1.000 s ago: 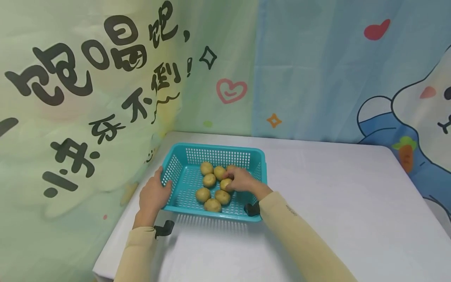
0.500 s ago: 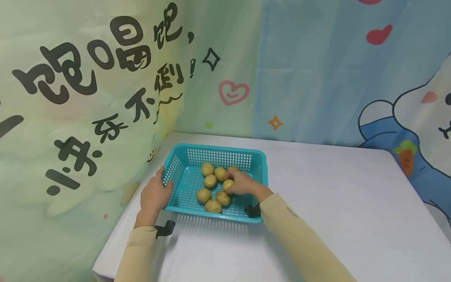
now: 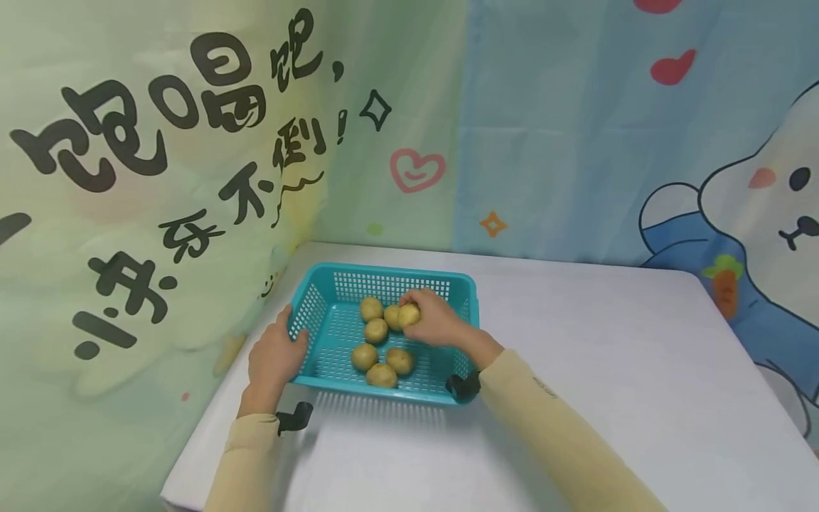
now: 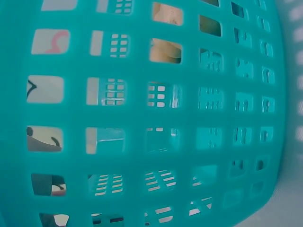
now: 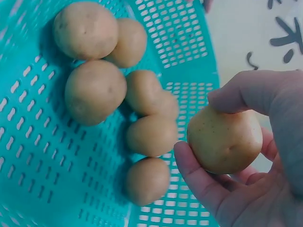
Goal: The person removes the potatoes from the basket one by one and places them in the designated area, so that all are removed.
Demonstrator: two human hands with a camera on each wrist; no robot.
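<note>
A turquoise plastic basket [image 3: 323, 387] with perforated walls sits on the white table. At its left side my left hand [image 3: 274, 355] grips the rim, thumb over the edge and fingers along the outer wall. The left wrist view is filled by the basket's wall [image 4: 184, 111], with that hand out of sight. Above the basket's inside, my right hand [image 3: 438, 320] holds a potato [image 5: 225, 139] between thumb and fingers, raised over the others. Several potatoes [image 5: 94, 92] lie loosely grouped on the basket's floor, one [image 3: 382, 375] near the front wall.
The white table [image 3: 576, 370] extends to the right of the basket and in front of it. A printed green and blue cloth [image 3: 544, 128] hangs behind and on the left. Dark wrist cameras [image 3: 463, 386] are strapped to both wrists.
My right hand has taken hold of a potato in the basket and lifted it up above the rest. My left hand keeps its grip on the rim.
</note>
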